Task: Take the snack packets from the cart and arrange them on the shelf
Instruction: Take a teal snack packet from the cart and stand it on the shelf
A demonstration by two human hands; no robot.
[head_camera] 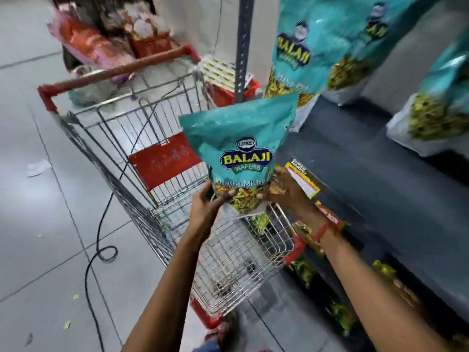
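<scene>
Teal snack packet (241, 153) held upright above the wire cart (162, 153), clear of the basket; left hand (210, 199) and right hand (284, 189) both clasp its lower corners, fingers closed on the film. Dark shelf (355, 158) lies just to the right, with matching packets (294, 47) standing at the back. Risk, as judged: top-heavy bag pinched only at the base may flop or slip; a careless placement could topple the standing row.
</scene>
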